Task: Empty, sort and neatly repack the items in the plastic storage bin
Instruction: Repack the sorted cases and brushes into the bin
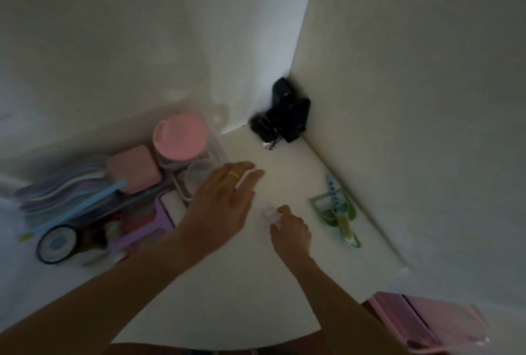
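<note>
Head view, dim and somewhat blurred. The clear storage bin point(196, 181) stands at the left of the white tabletop point(284, 283), against the wall, and is packed: one round container with a pink lid point(180, 139), one pink square box point(136, 174), one stack of flat pastel lids or plates point(59, 189), one blue long-handled utensil point(85, 206), one dark-rimmed round item point(58, 243) and one purple tray point(142, 229) can be counted; smaller contents cannot be told apart. The left hand point(225, 201) reaches over the bin's right edge, fingers extended and relaxed, with a thin white strip point(245, 179) lying along them; whether it is pinched cannot be told. The right hand point(290, 233) is on the tabletop just right of the left, fingers curled on one small clear object point(270, 213). Apart to the right lie one green holder point(331, 209) and one green-and-blue tube-like piece point(341, 212) across it. One black device point(287, 115) sits in the corner; one pink case point(421, 323) shows at lower right. Judgement: the emptying stage is early, with small pieces being set out on the tabletop. The next move would call for placing the clear object near like items, then lifting the larger containers out.
</note>
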